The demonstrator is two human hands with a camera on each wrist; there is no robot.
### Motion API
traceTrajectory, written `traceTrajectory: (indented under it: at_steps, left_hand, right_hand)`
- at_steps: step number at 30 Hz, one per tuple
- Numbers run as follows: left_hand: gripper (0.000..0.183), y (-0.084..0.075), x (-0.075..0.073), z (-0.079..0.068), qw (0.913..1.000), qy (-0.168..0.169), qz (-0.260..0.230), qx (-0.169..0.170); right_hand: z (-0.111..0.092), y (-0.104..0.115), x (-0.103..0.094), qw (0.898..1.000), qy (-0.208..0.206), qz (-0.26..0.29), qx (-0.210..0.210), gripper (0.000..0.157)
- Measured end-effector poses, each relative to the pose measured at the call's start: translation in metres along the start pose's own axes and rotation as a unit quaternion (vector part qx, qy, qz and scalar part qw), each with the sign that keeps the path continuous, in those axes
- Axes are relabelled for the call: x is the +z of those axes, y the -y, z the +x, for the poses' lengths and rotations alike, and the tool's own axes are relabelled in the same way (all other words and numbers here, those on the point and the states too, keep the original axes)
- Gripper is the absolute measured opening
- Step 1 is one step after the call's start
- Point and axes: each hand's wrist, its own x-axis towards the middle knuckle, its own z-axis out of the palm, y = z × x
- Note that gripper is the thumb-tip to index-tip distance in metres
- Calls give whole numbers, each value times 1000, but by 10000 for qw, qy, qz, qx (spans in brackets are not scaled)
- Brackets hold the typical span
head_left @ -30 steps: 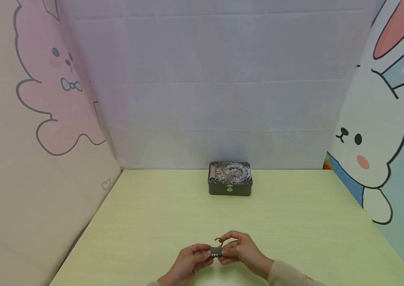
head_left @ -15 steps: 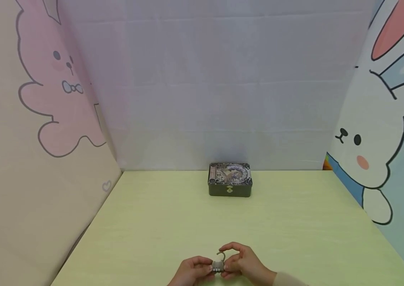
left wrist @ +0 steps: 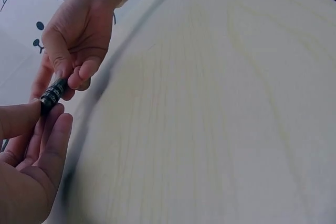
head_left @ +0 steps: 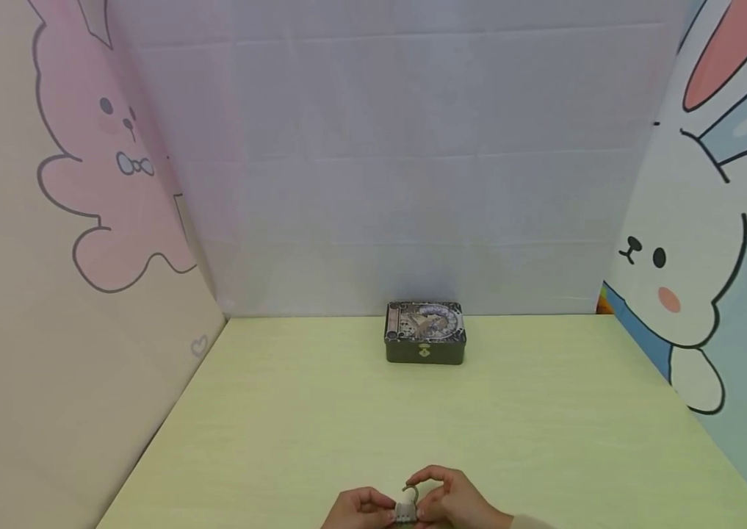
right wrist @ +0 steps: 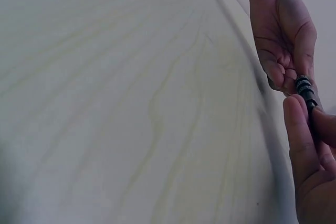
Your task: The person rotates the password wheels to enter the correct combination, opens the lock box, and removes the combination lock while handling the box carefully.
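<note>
Near the bottom edge of the head view, both hands hold a small combination padlock with number dials and a curved shackle that stands swung out of the body. My left hand pinches the lock's left side between thumb and fingers. On its right side, my right hand pinches the body, its index finger reaching up to the tip of the shackle. In the left wrist view the row of dials shows between the two thumbs. The right wrist view shows the dials as well, partly covered by fingers.
A dark tin box with a patterned lid and a gold clasp stands at the back of the pale yellow-green table. A white cloth hangs behind it, and printed rabbit panels flank the table.
Both hands and the padlock have moved down in the head view, toward the body. My right index finger remains at the shackle. The tin box stays in place.
</note>
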Motion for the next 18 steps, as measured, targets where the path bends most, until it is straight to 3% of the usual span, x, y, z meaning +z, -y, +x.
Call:
traceTrajectory:
  at_steps: [7, 18]
  left_hand:
    - [12, 2, -4, -1, 9991, 191, 370, 50]
    - [8, -9, -5, -4, 9945, 507, 874, 284]
  right_hand:
    - [-2, -3, -4, 9994, 320, -92, 104, 45]
    - [-1, -6, -6, 9971, 630, -396, -140, 43]
